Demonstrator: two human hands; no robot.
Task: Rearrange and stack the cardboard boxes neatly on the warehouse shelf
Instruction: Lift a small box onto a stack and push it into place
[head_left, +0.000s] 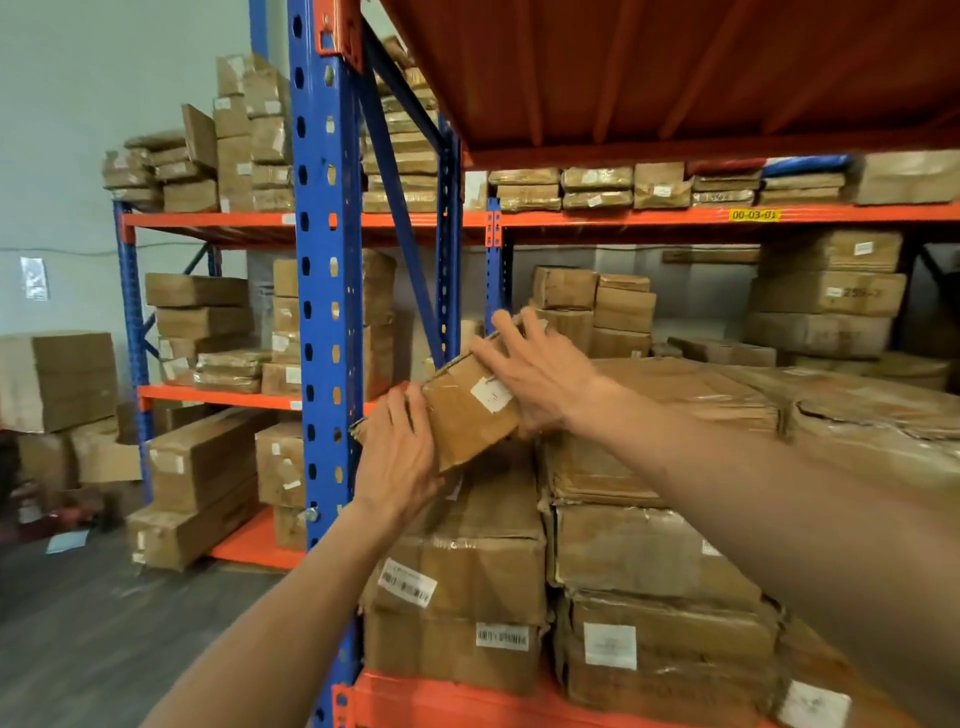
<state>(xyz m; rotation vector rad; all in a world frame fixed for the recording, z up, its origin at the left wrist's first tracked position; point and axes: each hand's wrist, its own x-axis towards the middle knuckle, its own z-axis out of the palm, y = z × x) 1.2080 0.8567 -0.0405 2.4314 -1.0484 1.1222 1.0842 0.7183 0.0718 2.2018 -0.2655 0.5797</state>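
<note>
Held tilted above the left-hand stack at about ten o'clock from frame centre, the small cardboard box (470, 410) is gripped by the left hand (397, 460) at its seven-o'clock corner and the right hand (540, 374) at its two-o'clock edge, and may slide off the uneven, crumpled box top (493, 499) beneath.

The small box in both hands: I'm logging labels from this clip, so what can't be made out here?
- Small box: label print too small; right hand and left hand cover its ends.
- Stacked boxes beneath: barcode text blurred.
- Bottom-right box: cut off by the frame edge.
</note>
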